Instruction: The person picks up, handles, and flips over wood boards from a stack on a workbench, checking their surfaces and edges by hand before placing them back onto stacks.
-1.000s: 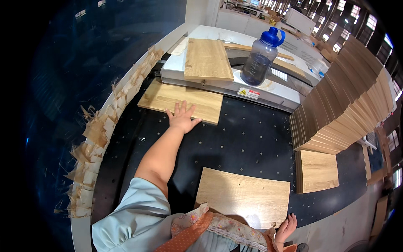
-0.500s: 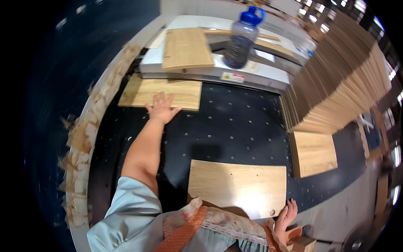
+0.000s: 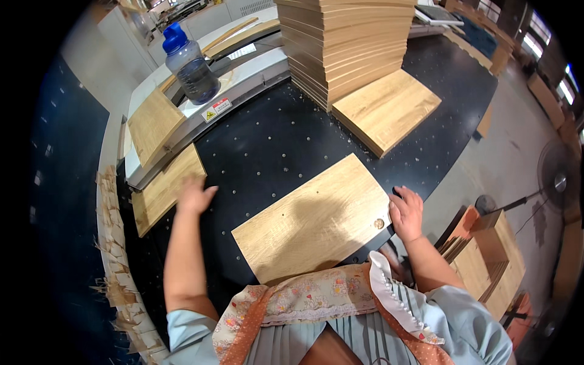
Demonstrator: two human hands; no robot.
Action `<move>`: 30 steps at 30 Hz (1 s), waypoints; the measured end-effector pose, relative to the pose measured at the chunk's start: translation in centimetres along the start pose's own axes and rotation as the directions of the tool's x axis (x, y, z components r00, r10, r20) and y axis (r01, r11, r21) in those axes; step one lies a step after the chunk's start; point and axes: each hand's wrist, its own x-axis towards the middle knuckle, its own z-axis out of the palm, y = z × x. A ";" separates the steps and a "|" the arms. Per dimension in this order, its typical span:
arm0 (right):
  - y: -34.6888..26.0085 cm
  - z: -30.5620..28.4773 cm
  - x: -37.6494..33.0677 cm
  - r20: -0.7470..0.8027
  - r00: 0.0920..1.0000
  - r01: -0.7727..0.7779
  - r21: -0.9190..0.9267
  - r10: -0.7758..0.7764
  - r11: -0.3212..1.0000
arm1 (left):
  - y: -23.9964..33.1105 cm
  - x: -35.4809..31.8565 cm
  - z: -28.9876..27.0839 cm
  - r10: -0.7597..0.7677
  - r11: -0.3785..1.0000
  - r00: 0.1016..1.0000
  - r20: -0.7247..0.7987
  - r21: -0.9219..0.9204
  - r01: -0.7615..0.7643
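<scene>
My left hand (image 3: 194,194) lies over the right end of a wood-grain board (image 3: 165,190) on the far left, thumb spread apart, fingertips slightly blurred. That board rests on a black, dotted work surface (image 3: 263,135), partly against the pale machine bed. Close to my body lies a larger wood-grain board (image 3: 310,219), set at a slant, with small dark holes and a round cutout near its right corner. At its right end is my right hand (image 3: 406,213), fingers loosely extended and the thumb touching or very close to the edge.
A clear bottle with a blue lid (image 3: 193,73) stands on the pale machine bed (image 3: 255,68), beside another board (image 3: 155,126). A tall stack of boards (image 3: 347,48) rises at the back, with a low stack (image 3: 389,109) before it. A fan (image 3: 556,176) stands right.
The view has swung to the right, so the bottle and stacks sit further left. My right hand has come up along the near board's right end. My left hand stays at the far board.
</scene>
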 end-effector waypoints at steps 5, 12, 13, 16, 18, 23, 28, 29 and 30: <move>-2.1 -0.8 0.3 0.188 0.982 0.044 -0.070 -0.030 0.997 | 16.5 -10.9 2.4 0.499 0.861 0.866 -0.005 -0.113 -0.497; -0.7 0.5 6.2 -0.181 0.980 -0.022 0.307 0.081 0.951 | 16.9 -14.1 3.4 0.479 0.855 0.864 -0.153 -0.139 -0.499; -0.4 0.7 8.1 -0.187 0.973 -0.068 0.317 0.132 0.946 | 16.7 -14.2 3.4 0.465 0.863 0.872 -0.152 -0.143 -0.485; 0.8 2.1 12.6 -0.088 0.939 -0.310 0.202 0.332 0.929 | 17.3 -14.0 2.7 0.456 0.863 0.876 -0.156 -0.162 -0.478; 0.9 2.9 13.7 -0.052 0.910 -0.385 0.265 0.412 0.884 | 17.2 -14.1 2.6 0.433 0.869 0.888 -0.152 -0.193 -0.457; 3.2 3.6 13.8 -0.114 0.846 -0.393 0.529 0.521 0.753 | 17.3 -13.8 3.1 0.442 0.850 0.871 -0.214 -0.211 -0.483; 5.5 2.5 12.1 0.075 0.672 -0.322 0.925 0.737 0.200 | 16.3 -14.2 3.3 0.391 0.863 0.900 -0.195 -0.263 -0.432; 6.4 1.8 11.9 0.134 0.594 -0.280 0.959 0.793 0.048 | 16.5 -14.1 3.2 0.392 0.856 0.898 -0.203 -0.277 -0.436; 8.4 2.4 11.8 0.204 0.544 -0.222 0.970 0.814 -0.095 | 16.5 -14.2 3.2 0.389 0.851 0.897 -0.210 -0.291 -0.437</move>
